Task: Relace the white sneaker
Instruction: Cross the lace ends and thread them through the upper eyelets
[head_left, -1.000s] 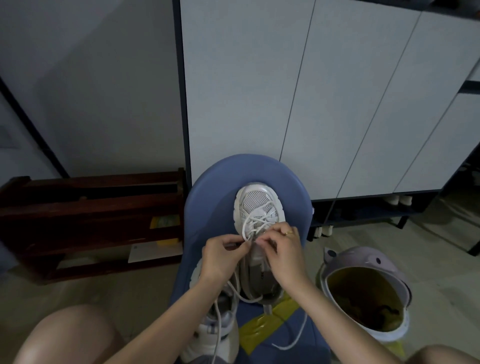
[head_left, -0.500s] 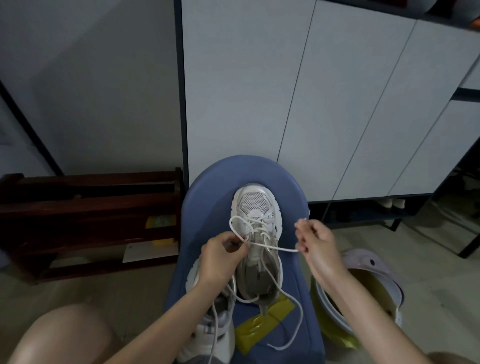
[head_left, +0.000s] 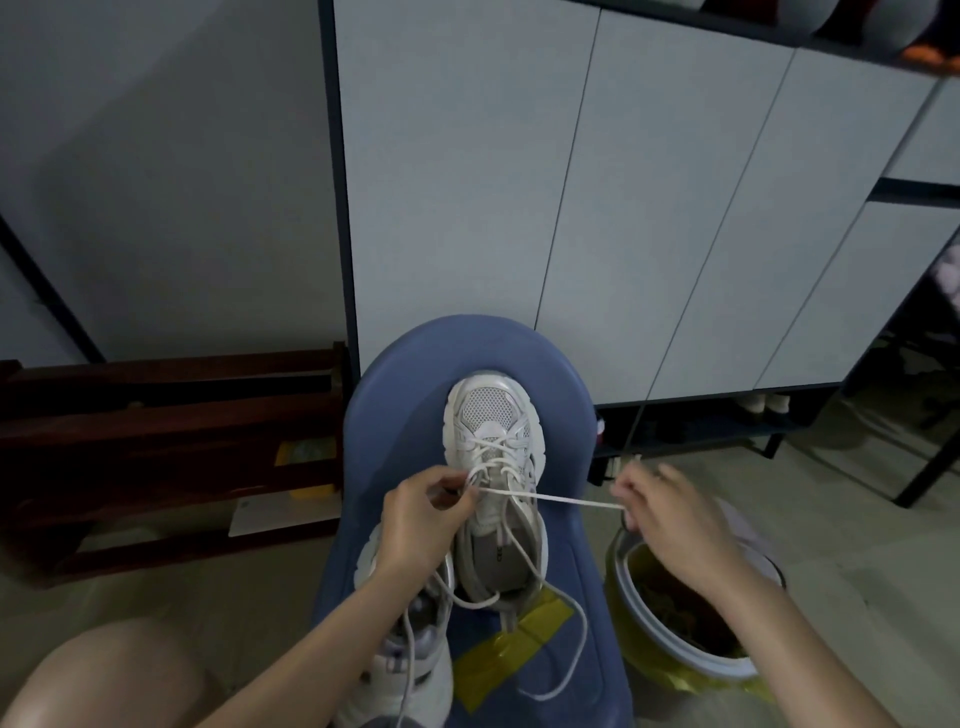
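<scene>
Pale cabinet doors and a grey wall back a blue plastic stool, and on its seat lies the white sneaker, toe pointing away from the person. A second ago both hands were bunched together over the eyelets; now the right hand has swung out to the right, beyond the stool's edge, pinching the white lace between curled fingertips and drawing it taut across the tongue. The left hand has stayed at the shoe's left eyelet row, its thumb and fingers closed on the lace where it leaves the eyelet. That pull suggests a fresh crossing has just been threaded and is being snugged down. Several crossings already sit over the forefoot, while slack lace loops over the heel opening and trails toward the yellow tape on the seat, so the upper eyelets probably remain to be done. A second sneaker sits under the left forearm. Further out stand a bin with a yellow liner beneath the right wrist and a dark wooden rack at the left.
</scene>
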